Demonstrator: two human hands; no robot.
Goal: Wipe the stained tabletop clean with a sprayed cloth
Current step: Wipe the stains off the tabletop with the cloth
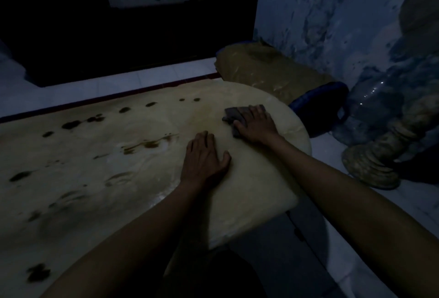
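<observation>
My right hand (pixel 255 123) lies flat on the dark cloth (pixel 234 117), fingers spread, pushing it down on the table (pixel 249 191). It is a flat press, not a pinch — the cloth sticks out past my fingertips, on the far side and to the left of the grip. My left hand (pixel 205 160) lies open and flat on the bare table, near the cloth hand and closer to me, holding nothing.

To wipe well, I think I should keep the palm flat so the whole cloth rubs, and push hard enough to lift the marks. The top around the cloth looks pale and mostly clean. The dark stains (pixel 71 124) lie well to the left of the grip, in a line along the far edge, with a brown smear (pixel 147 144) nearer, just left of my left hand. So I would sweep left, in long strokes that overlap.

The rounded end of the table curves close by on the right of the grip — a push that way could slide the cloth off. Past that edge stand a blue-rimmed basket (pixel 318 107) and a big clear bottle (pixel 377 107). To the left there is lots of open room.
</observation>
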